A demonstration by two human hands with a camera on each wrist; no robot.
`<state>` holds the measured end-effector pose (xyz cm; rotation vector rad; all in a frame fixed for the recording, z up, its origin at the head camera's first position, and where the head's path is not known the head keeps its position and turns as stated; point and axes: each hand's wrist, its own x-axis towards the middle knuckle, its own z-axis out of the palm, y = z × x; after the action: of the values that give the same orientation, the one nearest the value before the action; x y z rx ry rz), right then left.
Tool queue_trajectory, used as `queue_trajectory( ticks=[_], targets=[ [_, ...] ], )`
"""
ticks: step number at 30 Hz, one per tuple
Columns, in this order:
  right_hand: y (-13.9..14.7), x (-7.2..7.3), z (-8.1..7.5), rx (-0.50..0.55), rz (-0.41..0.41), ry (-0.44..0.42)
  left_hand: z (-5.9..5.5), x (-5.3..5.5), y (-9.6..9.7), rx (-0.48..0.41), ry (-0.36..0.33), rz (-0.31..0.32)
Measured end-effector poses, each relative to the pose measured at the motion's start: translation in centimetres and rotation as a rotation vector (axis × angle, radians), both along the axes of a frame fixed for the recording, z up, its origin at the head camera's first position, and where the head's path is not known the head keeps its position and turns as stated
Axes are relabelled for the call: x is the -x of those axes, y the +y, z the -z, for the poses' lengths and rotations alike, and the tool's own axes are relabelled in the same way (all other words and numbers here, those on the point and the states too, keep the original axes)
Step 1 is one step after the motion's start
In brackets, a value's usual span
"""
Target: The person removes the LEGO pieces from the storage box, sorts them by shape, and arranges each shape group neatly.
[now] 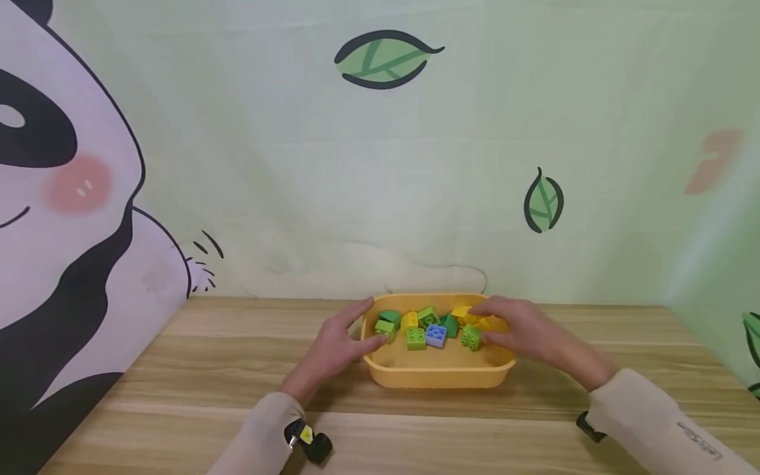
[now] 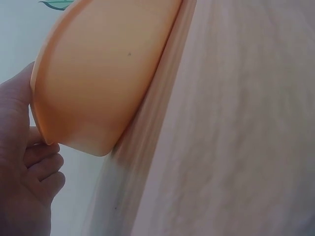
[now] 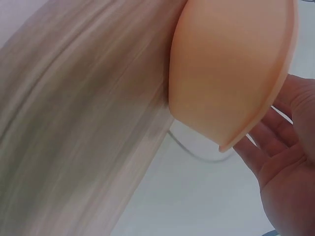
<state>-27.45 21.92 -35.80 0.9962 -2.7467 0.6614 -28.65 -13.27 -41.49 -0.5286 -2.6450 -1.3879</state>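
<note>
A yellow-orange plastic tub (image 1: 439, 378) stands on the table near the wall with several toy building blocks in it. My left hand (image 1: 335, 343) grips its left end, the thumb over the rim and the other fingers curled outside, as the left wrist view shows. Over the right end reaches my right hand (image 1: 522, 326), fingers spread. Its thumb is beside a light green block (image 1: 472, 338), its index finger by a yellow block (image 1: 462, 315). In the right wrist view, the rim hides its fingertips. A blue-purple block (image 1: 436, 336) and another green block (image 1: 415, 339) lie mid-tub.
The wooden table (image 1: 463, 435) meets a pale green wall cloth (image 1: 297, 165) behind the tub. A panda (image 1: 71, 198) and leaves are printed on the cloth. A black wrist device (image 1: 309, 442) hangs at the left sleeve.
</note>
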Motion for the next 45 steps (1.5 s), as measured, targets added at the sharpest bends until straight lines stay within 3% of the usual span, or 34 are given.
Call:
queue_trajectory(
  ticks=[23,37,45],
  targets=[
    [-1.5,1.0,1.0,-0.09,0.027,-0.09,0.0,-0.1,0.0,-0.022,-0.013,0.018],
    [-1.8,1.1,1.1,-0.178,-0.004,-0.051,-0.1,0.0,-0.1,-0.016,-0.023,0.013],
    [-2.1,0.8,0.9,-0.171,-0.01,-0.084,0.1,0.0,-0.2,-0.023,-0.017,0.023]
  ],
)
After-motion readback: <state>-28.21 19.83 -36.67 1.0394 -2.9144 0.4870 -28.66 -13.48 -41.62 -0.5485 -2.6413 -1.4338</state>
